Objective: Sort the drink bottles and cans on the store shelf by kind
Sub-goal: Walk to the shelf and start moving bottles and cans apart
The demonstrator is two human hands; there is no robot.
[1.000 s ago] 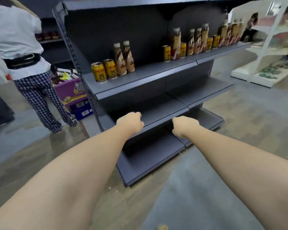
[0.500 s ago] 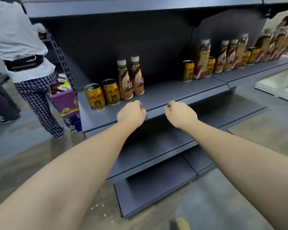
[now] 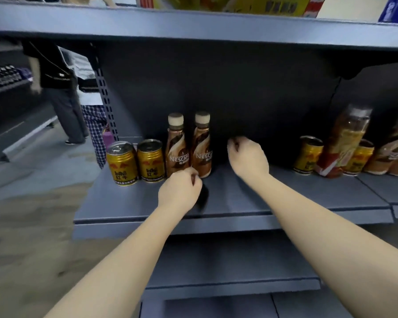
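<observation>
Both my fists curled, empty. Left hand [image 3: 179,191] nearest the 2 upright Nescafé bottles [image 3: 189,145]; right hand [image 3: 247,157] beside them.

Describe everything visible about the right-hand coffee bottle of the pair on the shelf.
The right coffee bottle is a small brown bottle, apparently plastic, with a beige screw cap and a brown-and-cream swirl label reading Nescafe. It stands upright and capped on the grey shelf, close beside its twin. The left hand is curled in front of its base; contact cannot be told.
</observation>
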